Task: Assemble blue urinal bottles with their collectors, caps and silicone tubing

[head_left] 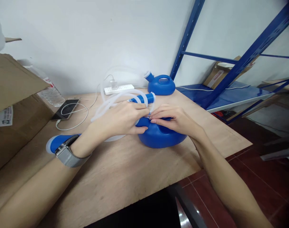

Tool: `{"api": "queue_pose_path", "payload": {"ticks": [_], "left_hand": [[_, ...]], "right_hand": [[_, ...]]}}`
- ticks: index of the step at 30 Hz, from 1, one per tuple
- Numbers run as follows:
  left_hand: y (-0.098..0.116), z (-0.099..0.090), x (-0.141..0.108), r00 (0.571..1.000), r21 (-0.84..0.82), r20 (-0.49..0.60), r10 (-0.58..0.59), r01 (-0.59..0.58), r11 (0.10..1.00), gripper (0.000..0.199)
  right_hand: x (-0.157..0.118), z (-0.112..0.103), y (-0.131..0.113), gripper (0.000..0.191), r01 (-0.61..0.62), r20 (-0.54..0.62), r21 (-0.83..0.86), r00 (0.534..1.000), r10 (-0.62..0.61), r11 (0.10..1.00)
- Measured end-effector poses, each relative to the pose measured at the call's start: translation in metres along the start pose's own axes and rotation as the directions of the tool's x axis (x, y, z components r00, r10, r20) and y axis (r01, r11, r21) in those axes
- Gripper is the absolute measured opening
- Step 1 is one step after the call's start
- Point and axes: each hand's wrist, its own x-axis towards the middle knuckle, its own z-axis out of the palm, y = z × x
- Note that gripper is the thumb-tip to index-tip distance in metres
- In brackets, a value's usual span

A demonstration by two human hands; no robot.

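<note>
A blue plastic jug point(162, 137) with a looped handle stands near the front right of the wooden table. My left hand point(129, 117), closed, grips its neck from the left, thumb low and fingers over the top. My right hand point(169, 117) comes in from the right, fingertips and thumb pinched at the base of the neck; what lies between them is hidden. Loops of clear soft tubing point(106, 106) run behind my left hand, and one strand drops close to my fingertips. Just beyond lies a blue tubular piece point(144, 98) with a whitish end.
A second blue jug point(161, 86) stands at the back by the wall, near a white power strip point(119, 89). On the left are a phone point(66, 110) with its cable, a water bottle point(51, 91), a cardboard box point(14, 136) and another blue tubular piece point(55, 144). Blue shelving point(206, 91) rises at right.
</note>
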Motion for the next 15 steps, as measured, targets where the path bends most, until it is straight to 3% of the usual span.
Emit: {"api": "queue_pose_path", "payload": {"ticks": [6, 15], "left_hand": [[0.006, -0.001, -0.001, 0.998, 0.006, -0.012, -0.056, 0.056, 0.998, 0.022], [0.020, -0.003, 0.012, 0.948, -0.167, -0.025, -0.316, 0.307, 0.937, 0.033]], "right_hand": [[0.002, 0.001, -0.003, 0.014, -0.069, 0.004, 0.000, 0.998, 0.069, 0.998], [0.004, 0.004, -0.005, 0.017, -0.094, 0.020, -0.025, 0.995, 0.094, 0.995]]}}
